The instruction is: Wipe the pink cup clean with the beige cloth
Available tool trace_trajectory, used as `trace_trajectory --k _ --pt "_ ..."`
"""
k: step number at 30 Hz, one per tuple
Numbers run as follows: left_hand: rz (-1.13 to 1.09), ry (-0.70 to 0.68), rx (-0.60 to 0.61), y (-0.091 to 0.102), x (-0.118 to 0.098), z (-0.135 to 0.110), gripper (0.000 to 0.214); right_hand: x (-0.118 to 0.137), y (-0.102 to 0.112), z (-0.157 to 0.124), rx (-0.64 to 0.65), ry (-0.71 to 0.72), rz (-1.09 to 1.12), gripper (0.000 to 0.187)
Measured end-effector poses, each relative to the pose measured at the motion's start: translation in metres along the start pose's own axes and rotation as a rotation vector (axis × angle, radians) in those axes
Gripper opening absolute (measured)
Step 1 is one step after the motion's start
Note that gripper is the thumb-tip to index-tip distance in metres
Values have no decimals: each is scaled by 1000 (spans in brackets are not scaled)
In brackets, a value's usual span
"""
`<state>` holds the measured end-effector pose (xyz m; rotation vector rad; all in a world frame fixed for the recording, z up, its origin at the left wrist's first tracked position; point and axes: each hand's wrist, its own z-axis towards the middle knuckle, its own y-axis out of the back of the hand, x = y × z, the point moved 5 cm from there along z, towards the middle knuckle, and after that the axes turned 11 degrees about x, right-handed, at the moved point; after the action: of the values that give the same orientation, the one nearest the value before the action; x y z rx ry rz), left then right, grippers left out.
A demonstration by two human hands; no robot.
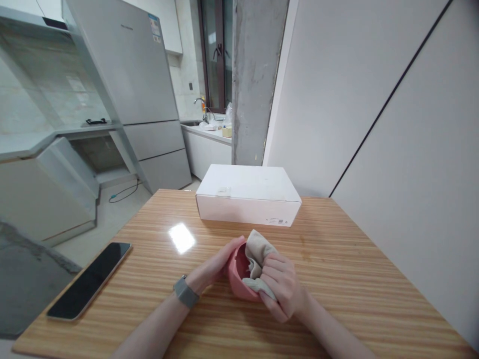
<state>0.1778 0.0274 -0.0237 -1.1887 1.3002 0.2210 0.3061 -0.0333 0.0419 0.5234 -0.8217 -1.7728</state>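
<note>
A pink, hollow container (pixel 236 279) is tilted on the wooden table, its opening turned toward my right hand. My left hand (pixel 220 259) is wrapped around its far left side, with the fingertips partly hidden behind it. In my right hand (pixel 280 284), closed at the container's rim, is a bunched light grey cloth (pixel 258 247). One end of the cloth sticks up above the opening, and another fold hangs over the near edge. How far the cloth reaches inside is hidden.
A closed white box (pixel 247 209) stands on the wooden table (pixel 337 289) beyond my hands. Toward the left edge lies a dark phone (pixel 90 281). A white wall (pixel 374 99) borders the right side; a fridge (pixel 127 75) stands behind at left.
</note>
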Motion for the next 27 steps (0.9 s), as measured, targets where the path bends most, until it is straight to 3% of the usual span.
trace_trajectory --k 5,13,17,22,27 --pt "35 -38 -57 -2 -10 -4 33 0 -2 2 14 6 -44 19" --pt "3 -154 -106 -2 -5 9 41 -20 -10 1 23 -200 -147 27" --pt "-82 -132 -38 -9 4 9 48 -27 -8 1 -14 -275 -183 29" --pt "-202 -52 64 -16 7 8 53 -24 -2 -1 26 -183 -90 31" --pt "-85 -63 23 -9 -5 3 40 -11 0 3 91 -101 -12 27"
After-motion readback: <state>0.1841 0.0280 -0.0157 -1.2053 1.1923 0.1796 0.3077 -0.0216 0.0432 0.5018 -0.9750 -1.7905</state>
